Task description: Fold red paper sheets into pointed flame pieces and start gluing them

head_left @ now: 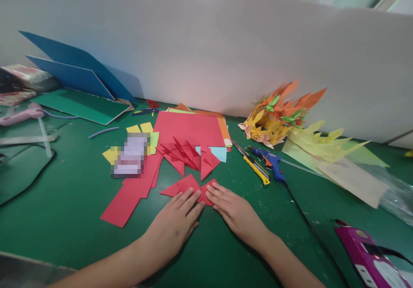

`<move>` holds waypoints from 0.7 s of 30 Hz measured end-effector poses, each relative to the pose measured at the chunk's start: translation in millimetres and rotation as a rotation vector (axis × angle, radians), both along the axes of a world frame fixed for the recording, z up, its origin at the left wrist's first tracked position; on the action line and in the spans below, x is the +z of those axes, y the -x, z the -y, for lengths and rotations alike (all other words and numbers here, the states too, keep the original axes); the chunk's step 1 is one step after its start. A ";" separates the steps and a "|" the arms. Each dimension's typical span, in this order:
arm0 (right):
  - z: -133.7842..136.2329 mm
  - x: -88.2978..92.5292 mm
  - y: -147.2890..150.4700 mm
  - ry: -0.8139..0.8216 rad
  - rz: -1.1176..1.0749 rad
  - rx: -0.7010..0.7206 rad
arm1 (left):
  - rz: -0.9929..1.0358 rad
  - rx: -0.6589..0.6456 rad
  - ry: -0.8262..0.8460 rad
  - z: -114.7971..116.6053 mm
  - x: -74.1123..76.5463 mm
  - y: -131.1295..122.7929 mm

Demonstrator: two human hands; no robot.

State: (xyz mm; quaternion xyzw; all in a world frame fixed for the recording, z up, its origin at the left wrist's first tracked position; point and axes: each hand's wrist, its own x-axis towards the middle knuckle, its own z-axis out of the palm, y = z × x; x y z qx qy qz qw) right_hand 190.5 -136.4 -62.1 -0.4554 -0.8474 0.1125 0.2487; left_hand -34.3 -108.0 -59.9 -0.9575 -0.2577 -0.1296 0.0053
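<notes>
On the green table lies a folded piece of red paper (182, 184), with a pointed end at its left. The fingers of my left hand (177, 217) lie flat on its middle part. My right hand (234, 210) rests flat on the right part of the paper, fingers stretched out. Just beyond my hands is a cluster of folded red paper points (183, 152), with another folded red piece (208, 161) at its right. Red paper strips (124, 204) lie to the left of my left hand.
A stack of red sheets (190, 128) lies farther back. To the right are a yellow cutter (256, 169), a blue glue gun (274, 165), orange and yellow paper shapes (274, 118) and a purple power strip (368, 253). Blue boards (74, 72) lean at the back left.
</notes>
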 end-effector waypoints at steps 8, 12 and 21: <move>1.3 7.7 1.3 0.036 -0.001 -0.018 | -0.207 -0.052 0.052 -9.8 23.7 -10.6; 3.0 8.5 2.5 0.048 0.003 -0.040 | -0.185 -0.048 0.051 -10.2 17.9 -13.8; 2.4 5.1 0.2 -0.008 -0.001 -0.004 | -0.004 -0.065 -0.037 -29.0 15.2 -12.1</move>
